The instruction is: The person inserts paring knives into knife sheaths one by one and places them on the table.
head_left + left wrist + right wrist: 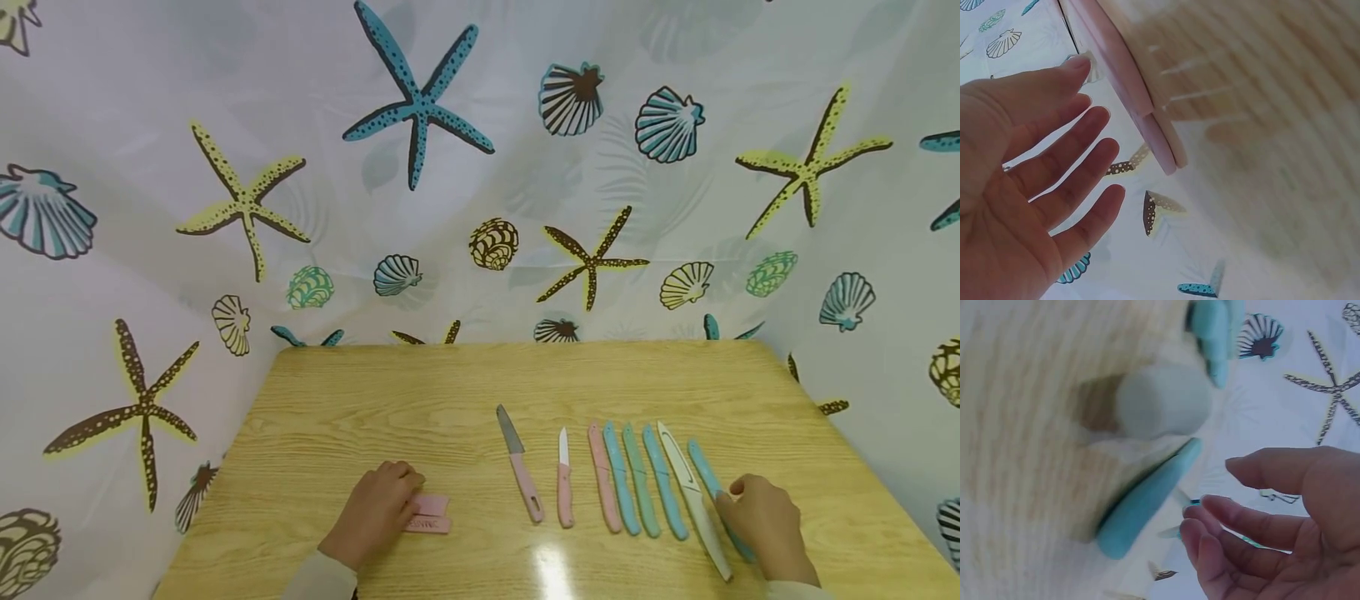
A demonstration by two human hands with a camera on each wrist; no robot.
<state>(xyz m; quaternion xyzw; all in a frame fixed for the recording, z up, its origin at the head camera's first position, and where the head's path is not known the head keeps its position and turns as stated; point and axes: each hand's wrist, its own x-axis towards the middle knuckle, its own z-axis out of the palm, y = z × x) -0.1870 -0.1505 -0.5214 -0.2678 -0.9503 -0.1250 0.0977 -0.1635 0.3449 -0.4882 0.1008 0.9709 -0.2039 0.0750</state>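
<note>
My left hand (382,508) is beside two flat pink pieces (430,505) at the left of the table, the front one bearing dark lettering. In the left wrist view its fingers are loosely bent, with a gap between them and the pink pieces (1116,56). At the right end of a row of knives, my right hand (761,517) hovers over a blue-handled knife (705,468). The right wrist view shows this hand's fingers half curled and apart from the blue handle (1147,500). Nothing is held by either hand.
Left of the blue knife lies a longer cream knife (693,492) with a slotted upper part. Further left are blue (663,483), green (640,479) and pink (604,475) covered knives, then two bare-bladed ones with pink handles (564,496). A patterned curtain (480,167) surrounds the table.
</note>
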